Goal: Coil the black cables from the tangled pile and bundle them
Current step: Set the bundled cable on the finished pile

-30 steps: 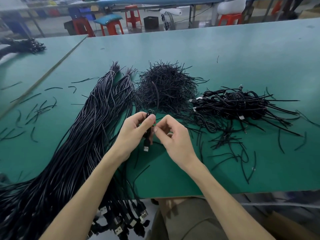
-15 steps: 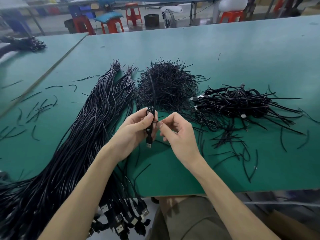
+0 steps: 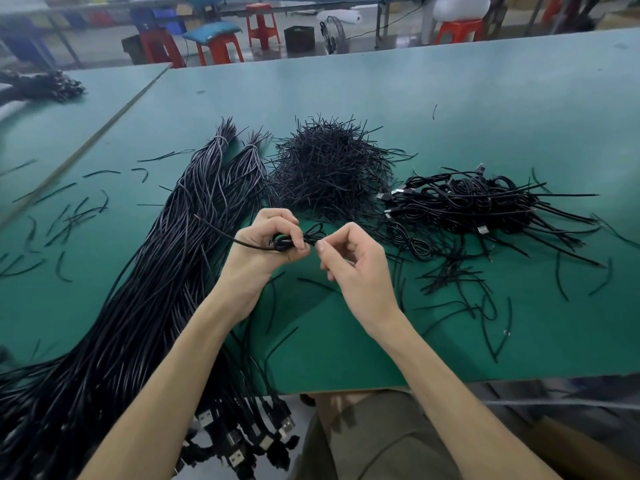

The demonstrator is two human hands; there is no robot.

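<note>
Cable (image 3: 282,241), black, wound into a small coil. Head view: being held above the front middle of the green table (image 3: 450,98), not resting on it; showing a few small loops on its right side; trailing one loose end leftward across the long cables.

Left hand (image 3: 263,251): curling fingers and thumb around the coil and clamping it, knuckles facing up.

Right hand (image 3: 356,268): pinching the coil's looped side between thumb and forefinger, just beside the left fingertips; curling the remaining fingers inward.

Long cables (image 3: 156,289): lying in a thick sheaf on the left of the table, running from two tied far ends toward the near edge; hanging over that edge and showing USB plugs (image 3: 239,445).

Short ties (image 3: 329,168): sitting in a bristly heap beyond the hands, just right of the sheaf's far ends; also lying scattered singly left of the sheaf and near the right-hand pile.

Coiled cables (image 3: 485,206): lying in a loose pile to the right of the tie heap, showing a few plugs and sticking tie ends outward.

Red stools (image 3: 218,50): standing on the floor beyond the table.
</note>
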